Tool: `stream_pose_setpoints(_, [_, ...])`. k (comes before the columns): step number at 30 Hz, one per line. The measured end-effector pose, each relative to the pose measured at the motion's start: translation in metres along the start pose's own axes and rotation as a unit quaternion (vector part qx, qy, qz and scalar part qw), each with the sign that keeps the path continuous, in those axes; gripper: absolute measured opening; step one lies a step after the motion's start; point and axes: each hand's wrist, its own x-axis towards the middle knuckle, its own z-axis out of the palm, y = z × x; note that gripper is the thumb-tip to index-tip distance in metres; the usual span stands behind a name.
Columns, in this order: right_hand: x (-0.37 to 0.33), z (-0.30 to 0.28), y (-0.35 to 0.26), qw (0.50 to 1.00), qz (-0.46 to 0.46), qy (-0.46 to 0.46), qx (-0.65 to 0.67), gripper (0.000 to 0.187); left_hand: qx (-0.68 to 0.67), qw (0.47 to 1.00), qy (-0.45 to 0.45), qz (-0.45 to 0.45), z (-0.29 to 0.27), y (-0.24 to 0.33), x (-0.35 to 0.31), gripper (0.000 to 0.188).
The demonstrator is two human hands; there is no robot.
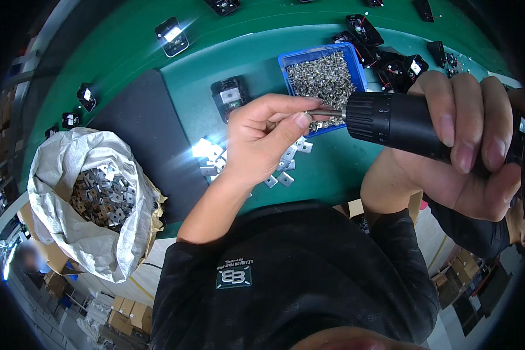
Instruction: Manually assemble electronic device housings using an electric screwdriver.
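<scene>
My right hand [469, 128] is wrapped round a black electric screwdriver [396, 116], held level with its bit to the left. The metal bit [326, 114] reaches to the fingertips of my left hand [262, 137]. There my thumb and forefinger are pinched together at the bit's end, and whatever small piece they hold is hidden. Behind the bit stands a blue tray [360, 70] full of small silver screws [321, 76]. Just beyond my left hand lies a black housing [228, 96] with a metal plate in it. Loose square metal plates [284, 178] with holes lie beside my left wrist.
At the left, a white woven sack [52, 169] holds many metal plates [105, 198]. A dark mat [146, 128] covers part of the green table [262, 64]. More black housings [172, 38] line the far side, and several with wires [364, 32] cluster right. Another person [466, 227] is at the right.
</scene>
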Motion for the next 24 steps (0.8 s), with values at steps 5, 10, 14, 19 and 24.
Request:
stream_pose_setpoints(5, [0.001, 0.004, 0.005, 0.999, 0.000, -0.003, 0.033, 0.041, 0.078, 0.997, 0.014, 0.014, 0.005, 0.009, 0.000, 0.034])
stream_pose_setpoints(10, [-0.001, -0.013, 0.001, 0.999, 0.025, -0.023, 0.005, 0.048, 0.480, 0.855, -0.050, 0.190, -0.026, 0.041, 0.007, 0.071])
stream_pose_setpoints(14, [0.001, -0.018, 0.014, 0.998, 0.045, -0.034, 0.004, 0.048, 0.649, 0.738, -0.064, 0.172, -0.067, 0.069, 0.001, 0.102])
stream_pose_setpoints(19, [-0.002, 0.009, 0.063, 0.996, -0.033, 0.041, -0.074, 0.051, 0.720, 0.692, -0.040, 0.039, -0.091, 0.050, -0.003, 0.098])
stream_pose_setpoints(24, [0.000, 0.019, 0.101, 0.986, -0.042, 0.064, -0.151, 0.054, 0.691, 0.718, -0.042, 0.067, -0.090, 0.046, 0.001, 0.081])
